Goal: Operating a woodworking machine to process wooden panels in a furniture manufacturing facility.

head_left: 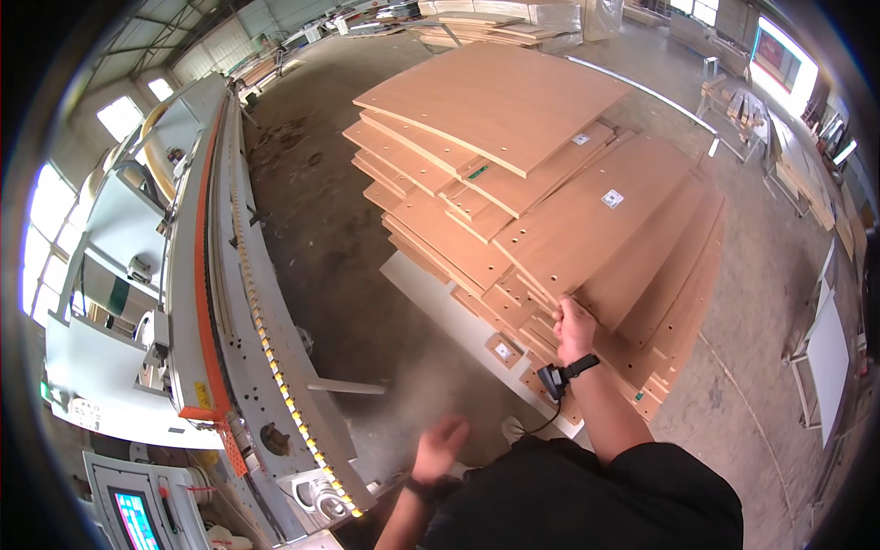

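My right hand (pixel 576 328) is closed on the near corner of a brown wooden panel (pixel 573 234). Small drilled holes run along that panel's edge, and a white label (pixel 612 198) is stuck on its face. It lies on a large, uneven stack of similar panels, several of them fanned out to the right. My left hand (pixel 440 447) hangs low between the stack and a long machine, touching neither; motion smears its fingers. A wristband with a small black device (pixel 554 379) is on my right wrist, a cable running from it.
On the left runs a long machine (pixel 215 302) with an orange strip and a row of yellow-marked rollers (pixel 275 353). Its control screen (pixel 135 521) glows at the lower left. A small labelled wood piece (pixel 503 350) lies beside the stack. A white board (pixel 822 367) leans far right.
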`<state>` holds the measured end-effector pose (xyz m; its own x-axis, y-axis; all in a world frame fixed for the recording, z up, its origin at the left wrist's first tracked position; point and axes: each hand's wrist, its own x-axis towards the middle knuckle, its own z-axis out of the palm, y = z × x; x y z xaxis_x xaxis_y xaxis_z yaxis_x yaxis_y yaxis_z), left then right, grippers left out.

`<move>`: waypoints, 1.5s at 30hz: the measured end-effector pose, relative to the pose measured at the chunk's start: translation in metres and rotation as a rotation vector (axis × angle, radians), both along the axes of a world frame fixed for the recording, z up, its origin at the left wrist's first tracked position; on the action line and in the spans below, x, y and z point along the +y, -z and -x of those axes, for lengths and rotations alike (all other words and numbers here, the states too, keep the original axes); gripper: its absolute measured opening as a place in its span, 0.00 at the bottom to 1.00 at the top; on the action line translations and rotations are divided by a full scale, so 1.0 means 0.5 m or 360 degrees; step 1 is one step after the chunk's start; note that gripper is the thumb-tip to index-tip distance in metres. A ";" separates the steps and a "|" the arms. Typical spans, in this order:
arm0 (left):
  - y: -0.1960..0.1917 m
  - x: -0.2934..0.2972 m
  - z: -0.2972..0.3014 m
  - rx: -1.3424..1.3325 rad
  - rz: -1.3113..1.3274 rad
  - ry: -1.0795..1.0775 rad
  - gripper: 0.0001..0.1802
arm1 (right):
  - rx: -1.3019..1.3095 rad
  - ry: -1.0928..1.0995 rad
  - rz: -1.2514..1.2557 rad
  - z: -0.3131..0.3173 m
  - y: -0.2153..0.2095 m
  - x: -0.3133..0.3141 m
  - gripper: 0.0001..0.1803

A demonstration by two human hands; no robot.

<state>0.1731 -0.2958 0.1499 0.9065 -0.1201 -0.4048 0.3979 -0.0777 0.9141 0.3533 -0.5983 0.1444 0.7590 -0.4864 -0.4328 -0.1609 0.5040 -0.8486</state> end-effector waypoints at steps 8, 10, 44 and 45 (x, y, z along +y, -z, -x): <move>0.050 -0.087 -0.101 0.0061 0.0227 -0.0023 0.19 | -0.0197 -0.1414 0.0279 0.179 0.012 0.018 0.12; 0.079 -0.089 -0.105 0.0131 0.0453 -0.0116 0.21 | -0.0104 -0.1883 0.0152 0.211 0.023 0.044 0.19; 0.163 0.259 1.050 0.0001 -0.0011 -0.2906 0.18 | 0.0098 -0.2530 -0.0260 0.457 0.145 0.866 0.21; 0.169 0.261 1.070 0.0093 -0.0109 -0.2961 0.18 | 0.0121 -0.2619 -0.0300 0.472 0.159 0.913 0.22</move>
